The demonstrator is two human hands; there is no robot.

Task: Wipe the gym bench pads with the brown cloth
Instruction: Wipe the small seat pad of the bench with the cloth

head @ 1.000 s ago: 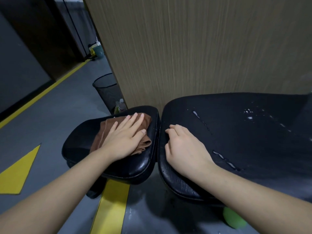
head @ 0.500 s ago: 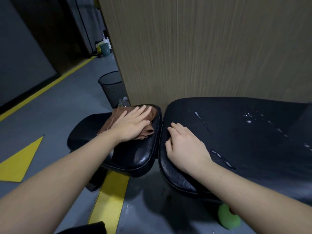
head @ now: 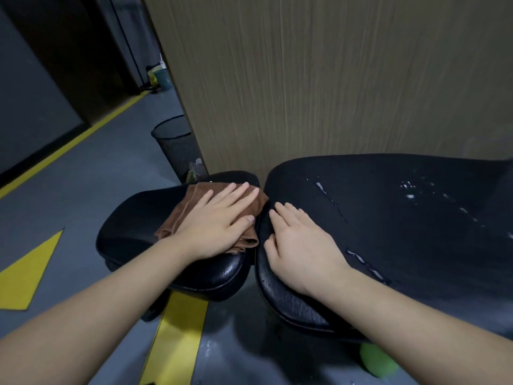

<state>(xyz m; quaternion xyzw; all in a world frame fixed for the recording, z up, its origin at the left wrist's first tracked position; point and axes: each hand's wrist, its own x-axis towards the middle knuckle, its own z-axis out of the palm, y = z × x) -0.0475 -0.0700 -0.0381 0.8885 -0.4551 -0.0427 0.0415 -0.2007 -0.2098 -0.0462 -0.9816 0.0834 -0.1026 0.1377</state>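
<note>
Two black bench pads stand side by side: a small seat pad point(head: 138, 232) at the left and a large back pad point(head: 402, 237) at the right, with a narrow gap between them. The brown cloth point(head: 194, 201) lies bunched on the seat pad's far right corner, its edge reaching the gap. My left hand point(head: 219, 220) presses flat on the cloth, fingers spread. My right hand point(head: 299, 243) rests flat on the back pad's near left edge, holding nothing. White wet streaks and drops show on the back pad.
A wood-grain wall panel point(head: 333, 79) rises right behind the pads. A black mesh bin point(head: 177, 145) stands on the grey floor at the left, a bottle beside it. Yellow floor markings point(head: 177, 340) run under the seat pad. A green object point(head: 377, 359) lies below the back pad.
My left hand has pushed the cloth across the seat pad to the right and farther away, up to the gap. My right hand has stayed in place.
</note>
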